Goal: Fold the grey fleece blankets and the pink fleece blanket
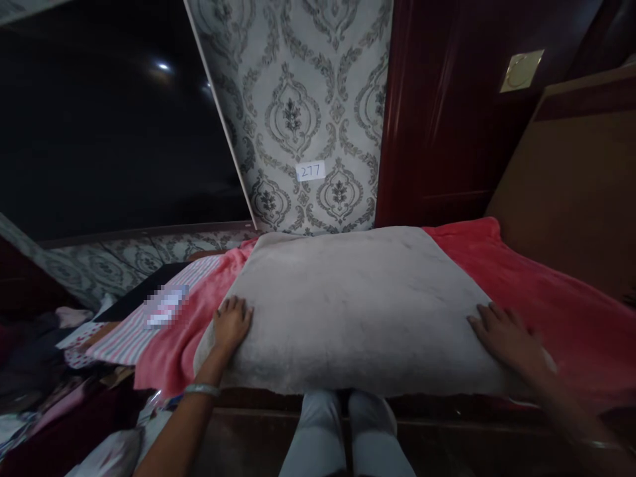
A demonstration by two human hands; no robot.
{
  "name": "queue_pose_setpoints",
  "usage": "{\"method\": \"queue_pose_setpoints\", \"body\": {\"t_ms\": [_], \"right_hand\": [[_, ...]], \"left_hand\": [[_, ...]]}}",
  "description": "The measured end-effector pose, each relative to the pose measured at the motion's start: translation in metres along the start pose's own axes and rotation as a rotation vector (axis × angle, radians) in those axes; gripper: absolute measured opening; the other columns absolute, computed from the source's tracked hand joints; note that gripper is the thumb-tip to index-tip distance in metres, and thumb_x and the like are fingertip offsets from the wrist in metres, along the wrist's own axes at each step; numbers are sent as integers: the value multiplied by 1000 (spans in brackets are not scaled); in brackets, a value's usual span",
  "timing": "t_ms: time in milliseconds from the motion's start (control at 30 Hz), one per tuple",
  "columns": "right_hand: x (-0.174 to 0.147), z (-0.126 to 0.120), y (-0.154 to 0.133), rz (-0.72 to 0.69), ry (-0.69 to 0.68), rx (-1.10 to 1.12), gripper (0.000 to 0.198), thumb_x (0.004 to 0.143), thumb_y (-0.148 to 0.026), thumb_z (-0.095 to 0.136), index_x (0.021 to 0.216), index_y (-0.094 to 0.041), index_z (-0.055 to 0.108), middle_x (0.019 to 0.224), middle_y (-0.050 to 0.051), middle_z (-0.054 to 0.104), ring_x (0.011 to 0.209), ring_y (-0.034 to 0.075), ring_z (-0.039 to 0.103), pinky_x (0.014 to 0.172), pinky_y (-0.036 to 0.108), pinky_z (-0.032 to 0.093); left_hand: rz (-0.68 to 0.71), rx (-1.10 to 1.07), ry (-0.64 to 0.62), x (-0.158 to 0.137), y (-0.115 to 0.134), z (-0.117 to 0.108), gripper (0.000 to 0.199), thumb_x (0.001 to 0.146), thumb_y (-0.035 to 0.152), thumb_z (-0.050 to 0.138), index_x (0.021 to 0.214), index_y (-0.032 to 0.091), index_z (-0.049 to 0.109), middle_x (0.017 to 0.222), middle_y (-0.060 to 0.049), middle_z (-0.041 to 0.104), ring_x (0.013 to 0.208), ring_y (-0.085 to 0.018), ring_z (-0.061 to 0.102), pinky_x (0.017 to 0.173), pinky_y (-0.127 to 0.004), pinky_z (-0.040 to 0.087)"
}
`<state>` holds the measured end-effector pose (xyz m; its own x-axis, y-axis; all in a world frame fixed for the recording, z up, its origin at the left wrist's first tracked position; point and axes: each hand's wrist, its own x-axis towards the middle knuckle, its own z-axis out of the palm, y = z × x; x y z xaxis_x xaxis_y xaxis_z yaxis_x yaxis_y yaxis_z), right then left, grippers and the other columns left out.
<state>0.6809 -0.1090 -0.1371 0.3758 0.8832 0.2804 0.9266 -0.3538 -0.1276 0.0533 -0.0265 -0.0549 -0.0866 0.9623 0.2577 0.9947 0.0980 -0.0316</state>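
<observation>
The grey cloth is lying straight in front of the person, between the two hands, and its longer side, as it is appearing here, is running from left to right. The left hand is touching it just inside the left edge, and the right hand is resting at the right edge, so neither hand is being nearer: both are already in contact. From the left hand the cloth is extending to the right; from the right hand it is extending to the left, and for both also away, toward the wall. The fingers of both hands are spreading apart and lying on the surface, not clamping on anything that I am seeing. Under the cloth, a red blanket is coming out on the right, and a pink part is showing on the left.
</observation>
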Motion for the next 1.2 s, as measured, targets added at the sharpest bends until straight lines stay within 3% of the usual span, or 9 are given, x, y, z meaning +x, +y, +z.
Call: {"method": "queue_pose_setpoints", "body": {"t_ms": [200,400,567,767,967,1200], "right_hand": [[61,2,-62,-260,-21,226,48,87,-39,41,121,-17,66,131,16,66,126,31,57,111,47,44],[137,13,-96,-152,-47,321,44,82,-41,50,112,-16,69,112,17,70,109,33,64,99,45,51],[165,28,-103,-221,-142,429,40,75,-48,54,100,-22,70,103,12,72,101,31,66,92,45,53],[155,46,-102,-248,-108,552,43,71,-59,51,95,-28,69,107,11,73,104,36,65,94,53,52],[153,48,-100,-216,-75,598,43,70,-63,51,93,-32,69,106,10,73,106,39,64,96,57,50],[154,51,-99,-204,-96,637,39,72,-61,53,92,-32,69,106,10,73,107,39,64,97,59,51]], "left_hand": [[294,-261,-22,78,50,2,39,91,22,46,123,20,69,137,-11,64,131,-25,54,116,-40,38],[245,-294,-41,143,63,19,27,89,21,55,109,18,72,119,-11,70,118,-24,59,107,-37,45],[265,-314,-75,150,57,35,18,86,22,63,101,21,72,110,-7,70,109,-22,60,99,-37,46],[296,-327,-83,151,60,44,15,87,15,56,84,21,70,104,-8,67,109,-25,57,92,-39,44],[312,-353,-79,152,54,46,15,85,13,57,90,21,68,105,-7,66,107,-22,57,95,-38,44],[268,-348,-40,152,57,46,14,85,12,55,80,19,66,103,-10,65,105,-25,57,92,-39,45]]}}
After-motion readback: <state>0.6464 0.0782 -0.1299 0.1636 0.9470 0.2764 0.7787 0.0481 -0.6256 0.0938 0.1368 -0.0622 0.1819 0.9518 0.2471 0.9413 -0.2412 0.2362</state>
